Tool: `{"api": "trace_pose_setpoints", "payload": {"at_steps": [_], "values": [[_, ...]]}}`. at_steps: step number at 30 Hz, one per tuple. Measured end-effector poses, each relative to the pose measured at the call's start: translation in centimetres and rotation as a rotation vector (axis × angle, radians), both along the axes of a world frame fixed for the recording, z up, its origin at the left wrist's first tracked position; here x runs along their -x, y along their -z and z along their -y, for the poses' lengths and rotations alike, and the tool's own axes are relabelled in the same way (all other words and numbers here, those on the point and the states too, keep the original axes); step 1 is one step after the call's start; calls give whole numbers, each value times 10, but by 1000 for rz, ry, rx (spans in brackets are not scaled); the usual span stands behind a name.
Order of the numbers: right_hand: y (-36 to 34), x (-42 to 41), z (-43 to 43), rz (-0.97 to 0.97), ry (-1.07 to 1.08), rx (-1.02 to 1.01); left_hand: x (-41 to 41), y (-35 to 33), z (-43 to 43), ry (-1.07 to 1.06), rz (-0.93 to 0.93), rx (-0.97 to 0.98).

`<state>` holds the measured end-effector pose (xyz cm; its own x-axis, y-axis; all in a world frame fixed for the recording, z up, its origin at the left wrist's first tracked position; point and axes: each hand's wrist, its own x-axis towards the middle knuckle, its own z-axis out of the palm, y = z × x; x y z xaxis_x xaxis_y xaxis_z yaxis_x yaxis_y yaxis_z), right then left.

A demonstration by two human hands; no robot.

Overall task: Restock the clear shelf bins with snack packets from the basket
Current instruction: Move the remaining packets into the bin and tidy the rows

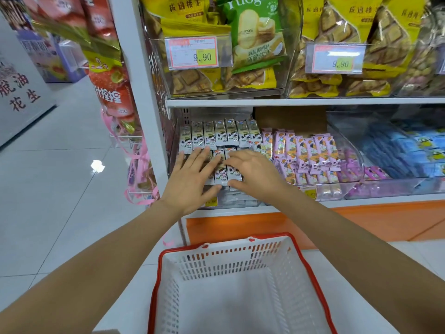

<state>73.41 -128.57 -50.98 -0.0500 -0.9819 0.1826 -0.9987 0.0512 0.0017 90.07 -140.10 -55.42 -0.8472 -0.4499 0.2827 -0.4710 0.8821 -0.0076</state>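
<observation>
Now, through the head camera, I see both hands at the clear bin [173,150] at the left end of the lower shelf. The left hand [192,177] lies flat on the front row of white packets [220,173], with its fingers straight and spread, gripping nothing. The right hand [252,174] is just beside it on the same row. Its fingers are a little bent over the packets and its thumb is at their lower edge; to me this looks like pressing, not a real pinch.

At the back of this bin, a second row of the same packets stands upright. To the right of the bin, pink packets [313,150] fill the neighbouring bin. Below and in front of the bin stands the basket [228,261], and I see nothing inside it, so I judge that this restocking is almost finished.

The danger is the front row. If the hands push unevenly or lift away too quickly, the packets can tip forward over the bin's low front wall, or slide sideways among the pink ones.
</observation>
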Motion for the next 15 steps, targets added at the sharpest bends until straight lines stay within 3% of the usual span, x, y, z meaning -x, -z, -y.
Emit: {"api": "trace_pose_setpoints", "payload": {"at_steps": [5, 11, 15], "values": [[-1, 7, -7, -43, 21, -33, 14, 1, -2, -76, 112, -74], [-12, 8, 3, -2, 41, 5, 7, -7, 3, -123, -80, 11], [-21, 14, 22, 17, 57, -9, 9, -16, 6, -250, -3, -82]]}}
